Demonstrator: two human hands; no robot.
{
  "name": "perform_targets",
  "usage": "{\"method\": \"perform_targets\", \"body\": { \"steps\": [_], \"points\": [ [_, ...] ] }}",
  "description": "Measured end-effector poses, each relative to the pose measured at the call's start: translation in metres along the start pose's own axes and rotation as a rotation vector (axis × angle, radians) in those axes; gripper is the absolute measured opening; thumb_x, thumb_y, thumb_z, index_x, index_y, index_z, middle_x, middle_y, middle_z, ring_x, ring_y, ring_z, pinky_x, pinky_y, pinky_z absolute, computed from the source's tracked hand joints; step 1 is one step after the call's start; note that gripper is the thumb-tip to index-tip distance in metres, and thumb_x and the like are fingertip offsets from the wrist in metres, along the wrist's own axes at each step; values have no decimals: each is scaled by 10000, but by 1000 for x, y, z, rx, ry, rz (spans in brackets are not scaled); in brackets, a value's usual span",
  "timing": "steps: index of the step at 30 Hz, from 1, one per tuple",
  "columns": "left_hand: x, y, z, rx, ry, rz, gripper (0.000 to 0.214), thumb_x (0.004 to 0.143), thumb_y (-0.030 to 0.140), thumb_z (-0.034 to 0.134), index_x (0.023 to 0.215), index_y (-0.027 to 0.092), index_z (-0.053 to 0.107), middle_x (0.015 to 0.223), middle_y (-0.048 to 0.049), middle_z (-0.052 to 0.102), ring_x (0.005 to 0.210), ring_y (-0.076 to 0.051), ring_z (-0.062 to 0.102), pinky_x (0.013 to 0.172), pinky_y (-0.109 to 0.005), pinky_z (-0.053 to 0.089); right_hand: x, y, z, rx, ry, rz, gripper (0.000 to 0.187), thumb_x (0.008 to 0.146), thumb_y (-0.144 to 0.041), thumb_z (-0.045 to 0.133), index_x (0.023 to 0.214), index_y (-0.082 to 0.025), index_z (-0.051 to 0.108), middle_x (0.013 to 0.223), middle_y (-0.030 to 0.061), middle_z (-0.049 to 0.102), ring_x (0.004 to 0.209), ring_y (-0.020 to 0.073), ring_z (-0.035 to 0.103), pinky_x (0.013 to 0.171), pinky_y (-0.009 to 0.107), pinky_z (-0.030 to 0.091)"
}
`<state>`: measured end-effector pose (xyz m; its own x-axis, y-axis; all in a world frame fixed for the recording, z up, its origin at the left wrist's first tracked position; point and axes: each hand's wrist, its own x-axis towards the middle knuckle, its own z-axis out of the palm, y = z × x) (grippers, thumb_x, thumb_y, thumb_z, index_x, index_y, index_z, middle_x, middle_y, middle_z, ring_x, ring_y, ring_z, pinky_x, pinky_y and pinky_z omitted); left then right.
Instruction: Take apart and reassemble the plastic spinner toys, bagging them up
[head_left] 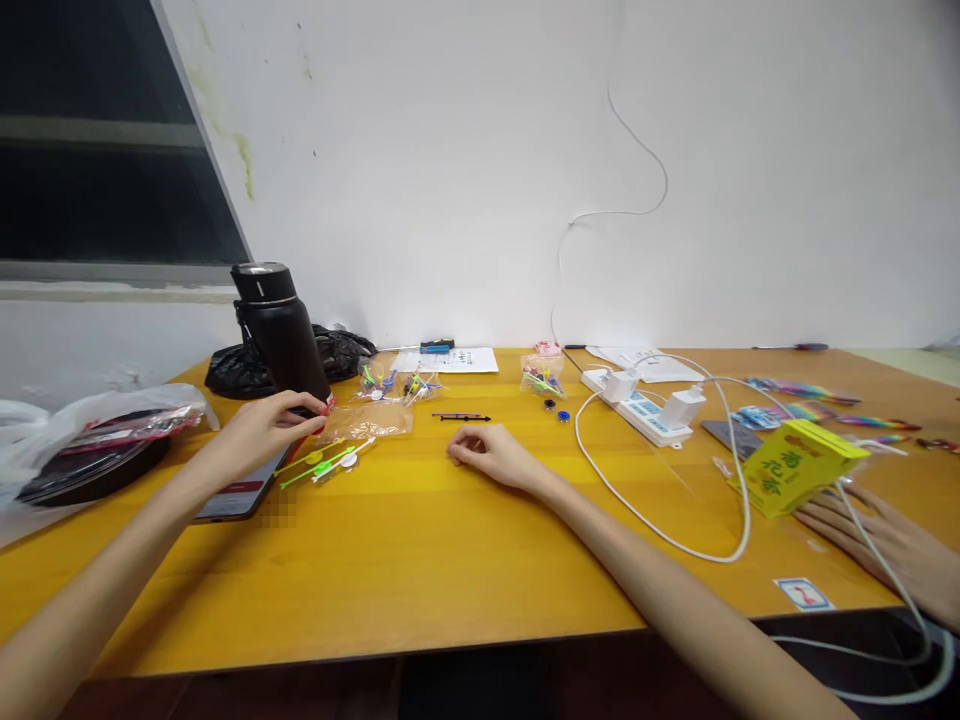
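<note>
On the table (pixel 420 560), left hand (pixel 266 425) (grip unclear) meets bag (pixel 367 420), perhaps; right hand (pixel 491 455) curled.

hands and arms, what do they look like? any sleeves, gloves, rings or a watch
The left arm and right arm are bare to the picture's lower edge: no sleeves show. The left hand and right hand wear no gloves, and no watch, bracelet or ring is visible. A tiny red spot at a left fingertip may be nail polish; too small to tell.
</note>
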<state>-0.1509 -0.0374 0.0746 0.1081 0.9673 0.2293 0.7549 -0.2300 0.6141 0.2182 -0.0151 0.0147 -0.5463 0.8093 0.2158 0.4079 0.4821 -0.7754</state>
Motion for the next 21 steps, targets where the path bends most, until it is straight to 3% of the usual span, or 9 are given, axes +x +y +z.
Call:
{"method": "perform_targets", "body": {
  "steps": [5, 12, 21],
  "points": [
    [10, -5, 9, 67, -174, 5, 485, 765, 671, 648, 972, 247, 759, 977, -67, 788, 898, -291, 722, 790, -310, 523, -1, 1, -1, -6, -1, -1, 246, 956, -394, 598, 945, -170, 697, 855, 51, 756, 769, 174, 682, 709, 270, 499],
    [5, 9, 21, 117, -93, 67, 493, 783, 670, 612, 982, 248, 770, 1017, -60, 784, 859, -265, 700, 732, -275, 494, -2, 0, -1, -7, 1, -6, 236, 957, -382, 597, 948, -169, 697, 852, 49, 758, 776, 174, 686, 714, 268, 499],
    [-5, 6, 26, 220, -196, 49, 402, 835, 597, 566, 1016, 290, 752, 1004, -37, 780, 883, -266, 698, 764, -284, 467, -2, -7, -2, 6, -4, 10, 219, 953, -354, 599, 927, -163, 702, 839, 51, 755, 762, 169, 679, 710, 263, 496]
  ]
}}
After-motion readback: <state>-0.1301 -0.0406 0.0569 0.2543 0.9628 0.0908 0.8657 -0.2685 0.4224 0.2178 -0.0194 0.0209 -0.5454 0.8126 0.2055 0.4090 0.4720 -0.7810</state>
